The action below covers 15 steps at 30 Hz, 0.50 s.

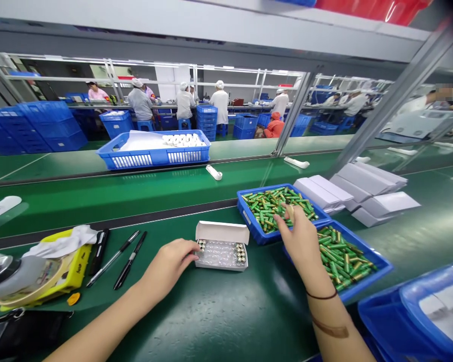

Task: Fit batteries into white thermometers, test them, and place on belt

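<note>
A small white box [222, 265] sits on the green bench with its lid flap raised. Inside is a clear plastic tray [219, 251] with batteries standing at both ends, their metal ends up; its middle slots hold none. My left hand [175, 259] grips the box's left end between thumb and fingers. Over the rear blue bin [262, 236], filled with loose green-and-gold batteries [266, 206], my right hand [298, 231] reaches with thumb and fingers apart. One finger has a pale yellowish covering. A second blue bin [379, 271] of similar batteries [340, 256] lies under my right forearm.
Folded white cartons [362, 191] are stacked at the right. Two pens [130, 261] and a yellow tray [70, 266] with a bottle lie left. White handheld parts [214, 173] rest on the conveyor [166, 188]. Beyond stands a blue crate [154, 157]; people work farther back.
</note>
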Available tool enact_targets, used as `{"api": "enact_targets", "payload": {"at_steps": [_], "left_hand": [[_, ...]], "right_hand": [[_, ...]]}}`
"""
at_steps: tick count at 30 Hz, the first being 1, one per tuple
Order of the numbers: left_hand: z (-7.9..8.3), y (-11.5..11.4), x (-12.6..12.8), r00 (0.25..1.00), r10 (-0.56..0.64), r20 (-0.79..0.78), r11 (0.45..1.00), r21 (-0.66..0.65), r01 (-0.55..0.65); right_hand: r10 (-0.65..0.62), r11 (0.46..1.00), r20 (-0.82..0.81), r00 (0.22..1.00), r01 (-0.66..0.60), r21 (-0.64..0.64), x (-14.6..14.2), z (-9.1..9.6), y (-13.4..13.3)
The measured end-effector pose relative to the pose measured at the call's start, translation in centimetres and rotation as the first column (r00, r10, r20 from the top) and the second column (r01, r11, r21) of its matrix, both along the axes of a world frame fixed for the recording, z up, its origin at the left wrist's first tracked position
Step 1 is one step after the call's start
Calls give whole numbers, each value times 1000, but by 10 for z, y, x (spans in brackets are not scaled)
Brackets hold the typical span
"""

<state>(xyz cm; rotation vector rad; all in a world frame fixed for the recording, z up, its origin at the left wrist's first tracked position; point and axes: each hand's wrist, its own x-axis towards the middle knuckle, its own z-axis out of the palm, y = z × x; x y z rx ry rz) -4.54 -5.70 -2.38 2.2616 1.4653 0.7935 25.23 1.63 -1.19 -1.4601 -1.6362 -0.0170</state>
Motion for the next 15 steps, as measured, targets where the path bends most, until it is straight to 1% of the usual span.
{"api": "enact_targets", "payload": {"at_steps": [2,4,6,7,8,9,10,12,13,14,15], "left_hand": [[-11,1,2,997,-50,-57,998,22,52],[-16,3,5,990,-89,-105,995,33,93],[-16,5,7,986,-97,-133,995,8,99],[-14,6,8,988,-89,-130,996,-14,88],[-12,7,9,990,-75,-120,997,-37,72],[-9,9,10,992,-58,-109,997,-57,52],[-6,10,12,994,-37,-106,997,-74,30],[-1,12,15,988,2,-151,995,-102,-18],[1,14,16,981,17,-193,993,-115,-40],[3,15,18,971,28,-238,990,-128,-60],[4,16,20,959,34,-280,987,-140,-76]], "right_hand": [[-14,998,41,999,16,-57,5,-4,3],[8,997,17,1000,-7,-72,0,-6,-5],[96,993,-60,994,-100,-63,-13,-4,-21],[172,982,-106,979,-179,-61,-20,-3,-30],[266,958,-141,954,-278,-73,-29,-2,-40],[366,918,-161,917,-384,-101,-37,-1,-49],[466,861,-165,869,-488,-141,-45,0,-57],[647,713,-130,751,-657,-245,-60,-2,-70],[714,641,-104,692,-707,-300,-66,-5,-75],[762,582,-81,643,-734,-350,-71,-7,-78],[790,542,-63,609,-744,-391,-74,-10,-80]]}}
